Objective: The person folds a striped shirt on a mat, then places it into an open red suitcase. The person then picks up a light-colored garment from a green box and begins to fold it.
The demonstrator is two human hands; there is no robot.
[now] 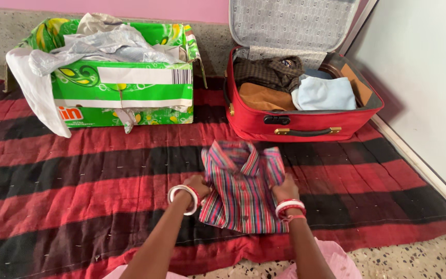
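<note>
Low in the middle of the frame a folded striped shirt (243, 191), with pink, red and dark stripes and its collar pointing toward the top of the frame, lies between the person's two hands. The left hand (198, 187) is closed on the shirt's left edge, just below the sleeve fold, and the right hand (285, 190) is closed on the right edge at about the same height. Both wrists wear red and white bangles (184, 199). The shirt's upper part is blurred, and its lower hem rests on the red and black striped blanket (78, 196) that covers most of the floor.

Above the shirt, at the upper right of the frame, an open red suitcase (305, 121) stands on the blanket, lid up, holding a dark checked garment (267, 72), a brown folded cloth (264, 97) and a light blue cloth (325, 93). At the upper left sits a green cardboard box (122, 98) stuffed with white plastic bags (104, 44). Speckled stone floor (419, 261) shows at the lower right corner
</note>
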